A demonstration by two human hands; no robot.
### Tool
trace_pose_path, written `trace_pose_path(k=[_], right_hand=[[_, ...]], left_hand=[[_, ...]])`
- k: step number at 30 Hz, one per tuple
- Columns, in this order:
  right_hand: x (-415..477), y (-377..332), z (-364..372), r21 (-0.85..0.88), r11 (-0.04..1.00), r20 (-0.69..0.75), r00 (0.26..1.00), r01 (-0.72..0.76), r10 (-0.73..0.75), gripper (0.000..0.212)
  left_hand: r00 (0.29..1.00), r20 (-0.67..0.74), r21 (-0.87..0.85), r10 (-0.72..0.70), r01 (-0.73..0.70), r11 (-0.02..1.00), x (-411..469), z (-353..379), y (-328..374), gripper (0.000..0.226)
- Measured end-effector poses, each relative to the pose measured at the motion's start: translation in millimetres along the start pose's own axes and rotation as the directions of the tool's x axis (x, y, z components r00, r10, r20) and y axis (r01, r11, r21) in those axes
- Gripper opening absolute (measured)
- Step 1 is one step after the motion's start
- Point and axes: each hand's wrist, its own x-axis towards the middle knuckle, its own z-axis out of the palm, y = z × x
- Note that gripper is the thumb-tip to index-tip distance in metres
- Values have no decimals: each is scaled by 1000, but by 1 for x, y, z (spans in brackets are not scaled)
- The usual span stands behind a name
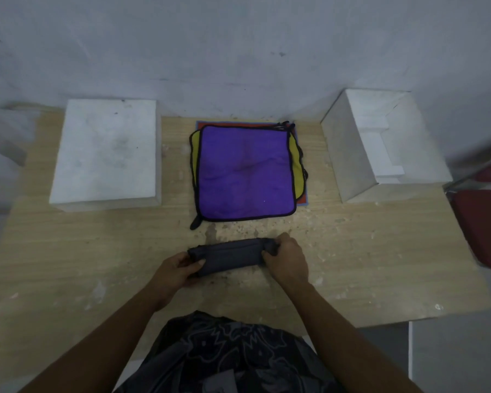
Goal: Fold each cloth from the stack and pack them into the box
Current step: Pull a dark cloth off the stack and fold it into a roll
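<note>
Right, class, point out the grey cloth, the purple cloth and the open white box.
grey cloth (231, 255): head view, middle of folded strip.
purple cloth (244, 171): head view, centre of top face.
open white box (347, 150): head view, left outer wall.

The grey cloth (233, 255) is plain, the purple cloth (243, 171) black-trimmed, the box (349, 154) white.
</note>
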Motion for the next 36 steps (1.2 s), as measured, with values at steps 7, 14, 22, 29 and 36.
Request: trace_pose_path(k=[7,14,22,29,36], right_hand=[[-5,-4,3,151,988,-41,999,40,-34,18],[-2,1,1,134,987,72,995,-84,75,51],[0,-20,3,139,990,-8,1000,-10,12,31],[-14,-47,22,117,975,22,981,191,-195,35],[-22,-48,30,209,957,40,976,200,-212,20]], left_hand=[[1000,13,20,14,-15,1000,0,-2,2,38],[1000,1,15,24,-24,1000,-3,0,2,31],[1000,-6,-23,23,-23,999,-7,5,3,28],[999,40,-160,-25,31,987,-11,14,9,13],[1000,14,-158,-3,5,987,-13,18,12,20]])
